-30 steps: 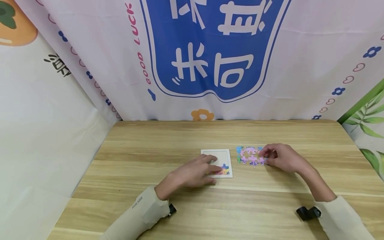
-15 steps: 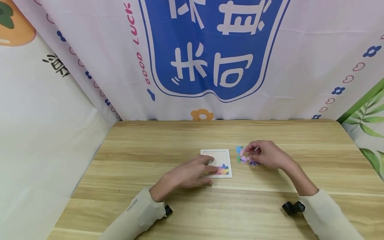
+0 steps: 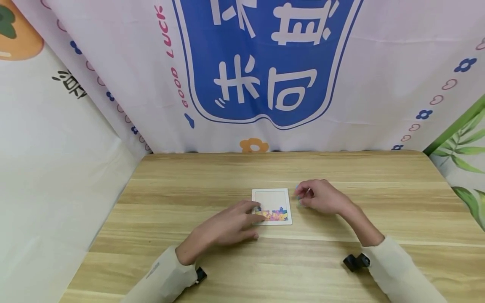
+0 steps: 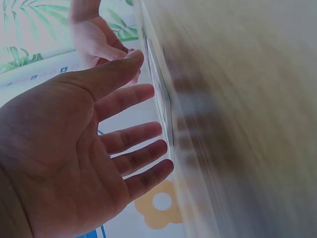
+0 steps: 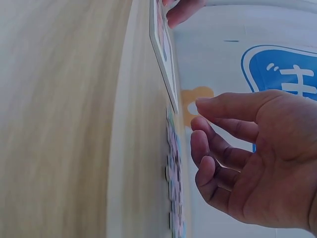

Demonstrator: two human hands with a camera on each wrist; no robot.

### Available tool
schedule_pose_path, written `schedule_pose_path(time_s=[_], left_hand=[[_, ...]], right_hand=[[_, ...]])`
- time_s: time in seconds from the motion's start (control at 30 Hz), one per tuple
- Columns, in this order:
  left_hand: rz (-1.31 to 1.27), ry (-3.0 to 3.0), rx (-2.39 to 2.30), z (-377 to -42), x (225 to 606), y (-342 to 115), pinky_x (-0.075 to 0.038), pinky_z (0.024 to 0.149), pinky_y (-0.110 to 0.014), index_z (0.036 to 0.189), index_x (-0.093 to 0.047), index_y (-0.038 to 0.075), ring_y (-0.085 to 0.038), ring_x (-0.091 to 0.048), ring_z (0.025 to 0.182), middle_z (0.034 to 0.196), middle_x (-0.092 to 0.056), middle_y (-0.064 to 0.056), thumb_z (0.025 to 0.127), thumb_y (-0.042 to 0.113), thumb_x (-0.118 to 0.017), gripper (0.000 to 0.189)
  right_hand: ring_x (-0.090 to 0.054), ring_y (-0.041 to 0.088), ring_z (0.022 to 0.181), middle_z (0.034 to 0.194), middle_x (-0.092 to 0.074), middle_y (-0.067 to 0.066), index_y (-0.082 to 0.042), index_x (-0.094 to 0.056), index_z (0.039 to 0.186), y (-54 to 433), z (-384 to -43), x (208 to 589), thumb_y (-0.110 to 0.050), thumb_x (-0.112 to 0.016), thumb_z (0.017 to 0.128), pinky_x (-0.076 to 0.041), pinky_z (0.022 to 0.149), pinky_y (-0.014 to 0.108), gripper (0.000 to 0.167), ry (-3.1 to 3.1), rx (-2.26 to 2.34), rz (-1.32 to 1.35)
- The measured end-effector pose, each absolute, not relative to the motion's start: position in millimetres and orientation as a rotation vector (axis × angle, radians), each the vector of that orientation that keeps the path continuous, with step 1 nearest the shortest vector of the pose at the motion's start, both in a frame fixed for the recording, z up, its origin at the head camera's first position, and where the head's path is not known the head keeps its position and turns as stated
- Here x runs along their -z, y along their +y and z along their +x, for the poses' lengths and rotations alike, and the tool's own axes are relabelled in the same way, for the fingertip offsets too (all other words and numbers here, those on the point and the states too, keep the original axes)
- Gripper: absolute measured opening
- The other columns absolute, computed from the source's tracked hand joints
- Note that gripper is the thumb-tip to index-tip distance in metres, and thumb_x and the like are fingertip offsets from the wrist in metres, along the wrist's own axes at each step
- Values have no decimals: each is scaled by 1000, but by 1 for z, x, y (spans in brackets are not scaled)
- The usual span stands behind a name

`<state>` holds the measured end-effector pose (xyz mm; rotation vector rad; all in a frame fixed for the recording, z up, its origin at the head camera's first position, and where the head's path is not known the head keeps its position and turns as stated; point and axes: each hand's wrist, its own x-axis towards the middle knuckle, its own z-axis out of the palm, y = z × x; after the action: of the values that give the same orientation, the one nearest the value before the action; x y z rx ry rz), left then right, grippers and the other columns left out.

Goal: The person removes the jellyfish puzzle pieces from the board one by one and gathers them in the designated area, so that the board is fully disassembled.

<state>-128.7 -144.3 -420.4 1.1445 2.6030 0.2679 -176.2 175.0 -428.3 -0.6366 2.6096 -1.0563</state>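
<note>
While two hands hold nothing | left extended, right loosely curled | one puzzle tray

I'm standing in a makeshift, cloth-screened workspace; whether inside a home or a studio, I cannot tell. A backdrop reading GOOD LUCK is hanging along the tabletop's far edge, white sheeting is lining its left edge, leaf-printed sheeting is flanking its far right corner.

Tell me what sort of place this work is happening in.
Probably a makeshift indoor tabletop workspace, though I can't be sure: a wood-grain table, printed cloth hung behind it, and a white puzzle tray with loose pieces nearby.
</note>
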Motion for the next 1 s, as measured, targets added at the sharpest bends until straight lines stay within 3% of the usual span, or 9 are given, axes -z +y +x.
schedule_pose_path(time_s=[1.0], left_hand=[[1119, 2596, -313, -117, 422, -163, -43, 125, -52, 148, -67, 15, -34, -46, 153, 165, -48, -16, 105, 38, -71, 49]], right_hand=[[-62, 11, 83, 95, -72, 1, -7, -77, 107, 124, -173, 429, -2, -70, 97, -54, 77, 26, 13, 2500, 1084, -715]])
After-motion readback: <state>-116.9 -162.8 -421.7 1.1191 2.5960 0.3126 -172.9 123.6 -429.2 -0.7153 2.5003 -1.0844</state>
